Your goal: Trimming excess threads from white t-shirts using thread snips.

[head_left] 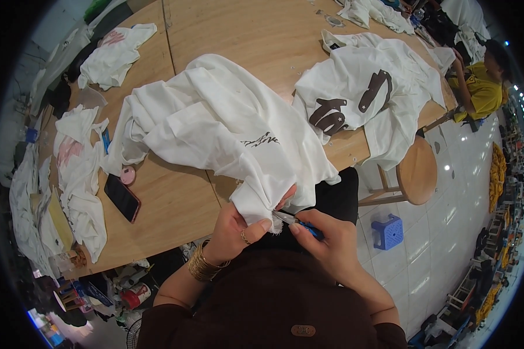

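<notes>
A white garment (215, 110) with a small dark print lies bunched over the table and hangs off its near edge toward my lap. My left hand (233, 231) is closed on a gathered edge of it, with the thumb on top of the cloth. My right hand (330, 235) grips small thread snips (286, 218) with metal blades and a blue part by the palm. The blade tips touch the cloth beside my left fingers, where the edge looks frayed. Folds hide the far ends of the tips.
Another white garment (355, 87) with brown prints drapes over the wooden table's (227, 29) right edge. On the left lie a phone (122, 198), a pink round case (127, 175) and white cloths (78, 174). A wooden stool (417, 170), a blue stool (388, 232) and a person in yellow (484, 90) are at right.
</notes>
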The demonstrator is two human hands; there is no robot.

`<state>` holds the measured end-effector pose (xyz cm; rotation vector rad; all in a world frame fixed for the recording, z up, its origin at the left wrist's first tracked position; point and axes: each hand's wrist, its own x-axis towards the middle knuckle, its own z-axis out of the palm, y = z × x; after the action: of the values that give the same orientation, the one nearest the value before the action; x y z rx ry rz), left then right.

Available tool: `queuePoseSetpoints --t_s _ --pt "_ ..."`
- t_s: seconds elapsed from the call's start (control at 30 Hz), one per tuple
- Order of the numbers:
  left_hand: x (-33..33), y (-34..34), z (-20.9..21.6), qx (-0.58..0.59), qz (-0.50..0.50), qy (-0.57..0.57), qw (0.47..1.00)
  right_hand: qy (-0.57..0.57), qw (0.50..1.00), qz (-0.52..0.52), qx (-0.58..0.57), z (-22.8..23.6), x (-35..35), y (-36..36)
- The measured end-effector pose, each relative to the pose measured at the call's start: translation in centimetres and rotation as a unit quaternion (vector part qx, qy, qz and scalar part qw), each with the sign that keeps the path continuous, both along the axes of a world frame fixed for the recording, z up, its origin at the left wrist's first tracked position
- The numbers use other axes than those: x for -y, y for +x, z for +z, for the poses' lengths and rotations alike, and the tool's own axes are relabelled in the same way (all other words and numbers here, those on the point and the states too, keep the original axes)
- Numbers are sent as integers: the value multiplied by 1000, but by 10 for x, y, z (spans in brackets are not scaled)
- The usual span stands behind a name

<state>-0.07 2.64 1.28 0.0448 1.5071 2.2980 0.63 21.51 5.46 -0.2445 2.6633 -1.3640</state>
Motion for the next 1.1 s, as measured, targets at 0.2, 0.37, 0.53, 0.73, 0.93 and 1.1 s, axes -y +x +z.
queuePoseSetpoints --t_s 0.2,0.37,0.53,0.73,0.93,1.1 --pt "0 1 0 -4 -5 -3 1000 -4 1000 0 -4 -1 1 0" --pt "0 1 0 2 -8 -5 1000 -19 999 -4 29 -2 2 1" --pt "3 -1 -4 27 -10 17 999 -31 999 -13 19 -2 4 0" --pt "-2 -4 8 64 6 65 996 -25 998 -14 58 2 2 2" --pt "2 -1 -2 40 -13 34 999 -27 998 -6 54 0 2 2" --pt "2 -1 -4 37 -8 22 999 -26 998 -6 57 2 3 1"
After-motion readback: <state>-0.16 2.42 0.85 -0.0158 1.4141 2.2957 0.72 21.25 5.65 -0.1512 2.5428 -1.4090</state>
